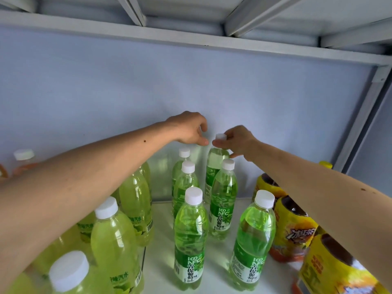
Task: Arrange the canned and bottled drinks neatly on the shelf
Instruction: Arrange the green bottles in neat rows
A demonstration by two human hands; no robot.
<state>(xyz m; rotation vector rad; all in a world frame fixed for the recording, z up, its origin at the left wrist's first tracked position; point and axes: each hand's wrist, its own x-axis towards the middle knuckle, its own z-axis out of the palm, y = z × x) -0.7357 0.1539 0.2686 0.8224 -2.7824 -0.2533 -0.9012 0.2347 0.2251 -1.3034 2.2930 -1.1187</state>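
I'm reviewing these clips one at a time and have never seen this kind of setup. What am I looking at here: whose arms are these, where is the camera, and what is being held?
There is no machine here. A person wears one wide-angle camera on the head, looking forward and down, so both bare arms reach in from the bottom edge. The surface is a white shelf with a pale back wall. On it stand green bottles with white caps, such as the front green bottle, yellow-green bottles to the left, and yellow-wrapped dark bottles to the right. The right hand holds the rear green bottle by its neck, just under the cap. The left hand hovers beside it with its fingers curled; it appears to hold nothing.
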